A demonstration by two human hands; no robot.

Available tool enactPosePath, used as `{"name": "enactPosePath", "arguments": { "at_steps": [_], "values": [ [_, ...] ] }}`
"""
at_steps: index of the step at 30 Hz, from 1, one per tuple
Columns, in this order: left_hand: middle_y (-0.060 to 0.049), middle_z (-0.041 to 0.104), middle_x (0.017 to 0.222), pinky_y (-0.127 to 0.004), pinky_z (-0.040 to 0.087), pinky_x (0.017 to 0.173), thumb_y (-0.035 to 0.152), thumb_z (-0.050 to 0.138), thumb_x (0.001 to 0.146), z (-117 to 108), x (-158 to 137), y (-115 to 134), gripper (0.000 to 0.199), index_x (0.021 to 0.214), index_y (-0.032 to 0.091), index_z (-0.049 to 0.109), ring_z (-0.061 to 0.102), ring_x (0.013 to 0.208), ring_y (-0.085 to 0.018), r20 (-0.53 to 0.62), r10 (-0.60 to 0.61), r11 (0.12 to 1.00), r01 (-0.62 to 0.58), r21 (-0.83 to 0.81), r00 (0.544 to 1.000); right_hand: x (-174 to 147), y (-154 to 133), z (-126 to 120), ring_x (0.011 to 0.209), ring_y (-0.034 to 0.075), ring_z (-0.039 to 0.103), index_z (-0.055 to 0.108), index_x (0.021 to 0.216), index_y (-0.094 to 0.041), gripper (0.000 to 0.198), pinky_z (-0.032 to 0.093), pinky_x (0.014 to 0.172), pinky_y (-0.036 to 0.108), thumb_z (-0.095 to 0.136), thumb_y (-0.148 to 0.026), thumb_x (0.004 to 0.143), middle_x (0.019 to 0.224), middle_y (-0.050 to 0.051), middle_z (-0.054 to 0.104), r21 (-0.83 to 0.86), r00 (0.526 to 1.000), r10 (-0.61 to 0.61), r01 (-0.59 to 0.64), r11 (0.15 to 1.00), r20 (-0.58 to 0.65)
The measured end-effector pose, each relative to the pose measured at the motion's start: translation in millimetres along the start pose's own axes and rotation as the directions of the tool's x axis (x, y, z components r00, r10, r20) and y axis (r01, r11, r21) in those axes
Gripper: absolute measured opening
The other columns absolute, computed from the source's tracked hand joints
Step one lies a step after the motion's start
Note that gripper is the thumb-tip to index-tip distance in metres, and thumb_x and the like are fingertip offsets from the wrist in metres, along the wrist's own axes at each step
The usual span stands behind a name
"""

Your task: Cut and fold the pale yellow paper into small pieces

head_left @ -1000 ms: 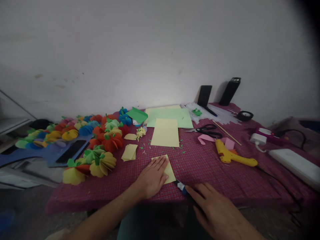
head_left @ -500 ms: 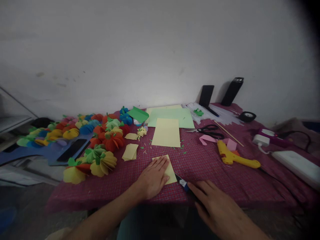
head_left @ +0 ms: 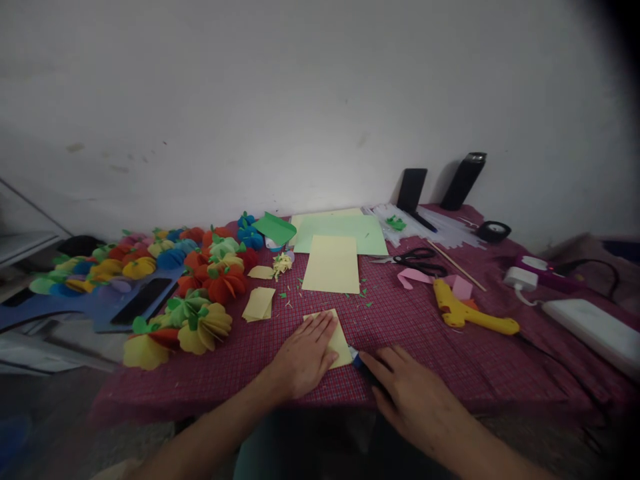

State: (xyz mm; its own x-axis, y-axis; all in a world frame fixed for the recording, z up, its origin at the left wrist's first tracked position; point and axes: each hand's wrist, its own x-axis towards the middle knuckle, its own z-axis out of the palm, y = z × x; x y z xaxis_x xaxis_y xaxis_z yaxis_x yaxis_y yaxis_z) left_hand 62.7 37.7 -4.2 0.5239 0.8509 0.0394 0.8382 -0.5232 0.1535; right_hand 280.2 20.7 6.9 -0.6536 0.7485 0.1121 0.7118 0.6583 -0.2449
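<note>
My left hand [head_left: 306, 357] lies flat, fingers stretched out, on a small pale yellow sheet of paper [head_left: 341, 344] near the table's front edge. In my right hand [head_left: 407, 390] is a utility knife [head_left: 357, 361] with a blue and dark handle, its front end at the paper's right edge. The blade itself is barely visible, perhaps inside or under the paper. Beyond my hands lies a larger yellow sheet [head_left: 331, 265], partly over a pale green sheet [head_left: 373, 237]. A small stack of yellow pieces [head_left: 259, 305] rests to the left.
Several colourful paper pumpkins [head_left: 224, 283] crowd the left side. On the right are black-handled scissors [head_left: 420, 260], a yellow glue gun [head_left: 467, 317], a wooden stick [head_left: 457, 267] and a white power block [head_left: 593, 330]. Clear glue sticks [head_left: 445, 227] and a black bottle [head_left: 464, 181] stand farther back.
My right hand has moved left and slightly away from me, bringing the knife's front end up to the paper's edge, so less blade shows. My left hand stays pressed on the paper.
</note>
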Motion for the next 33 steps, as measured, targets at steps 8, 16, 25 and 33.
{"name": "enactPosePath", "arguments": {
  "at_steps": [8, 16, 25, 33],
  "values": [
    [-0.004, 0.009, 0.139, -0.031, 0.01, 0.103, 0.037, 0.023, 0.086, 2, 1, 0, 0.053, 0.132, 0.016, 0.008, 0.006, 0.126, -0.014, -0.007, 0.003, 1.0, -0.003, 0.001, 1.0, -6, 5, -3, 0.085, 0.021, 0.046, 0.042, 0.118, -0.018, 0.045, 0.042, 0.074, 0.038, 0.042, -0.013, 0.073, 0.092, 0.009, 0.051, 0.009, 1.0, 0.015, -0.015, 1.0, -0.004],
    [-0.004, 0.01, 0.139, -0.032, 0.01, 0.103, 0.036, 0.023, 0.086, -1, 1, 1, 0.052, 0.132, 0.016, 0.009, 0.005, 0.126, -0.014, -0.007, 0.011, 1.0, -0.011, 0.005, 1.0, 10, -3, -4, 0.086, 0.021, 0.047, 0.046, 0.115, -0.017, 0.042, 0.043, 0.074, 0.037, 0.043, -0.013, 0.072, 0.088, 0.008, 0.052, 0.002, 0.999, 0.008, -0.008, 1.0, -0.042],
    [-0.004, 0.01, 0.139, -0.032, 0.011, 0.103, 0.038, 0.023, 0.086, -1, 0, 1, 0.053, 0.132, 0.017, 0.009, 0.006, 0.126, -0.014, -0.006, 0.002, 1.0, -0.002, -0.016, 1.0, 4, 7, -3, 0.087, 0.021, 0.047, 0.046, 0.114, -0.017, 0.042, 0.042, 0.075, 0.038, 0.043, -0.014, 0.073, 0.09, 0.009, 0.052, -0.005, 0.998, 0.015, -0.015, 1.0, -0.068],
    [-0.004, 0.019, 0.138, -0.035, 0.014, 0.103, 0.039, 0.021, 0.086, -7, 9, -4, 0.051, 0.132, 0.018, 0.011, 0.012, 0.126, -0.015, -0.054, -0.039, 0.998, 0.036, -0.044, 0.998, 4, 6, -5, 0.086, 0.02, 0.047, 0.046, 0.114, -0.018, 0.041, 0.042, 0.075, 0.038, 0.042, -0.012, 0.073, 0.088, 0.008, 0.052, 0.009, 0.998, 0.012, -0.011, 1.0, -0.069]
  ]
}}
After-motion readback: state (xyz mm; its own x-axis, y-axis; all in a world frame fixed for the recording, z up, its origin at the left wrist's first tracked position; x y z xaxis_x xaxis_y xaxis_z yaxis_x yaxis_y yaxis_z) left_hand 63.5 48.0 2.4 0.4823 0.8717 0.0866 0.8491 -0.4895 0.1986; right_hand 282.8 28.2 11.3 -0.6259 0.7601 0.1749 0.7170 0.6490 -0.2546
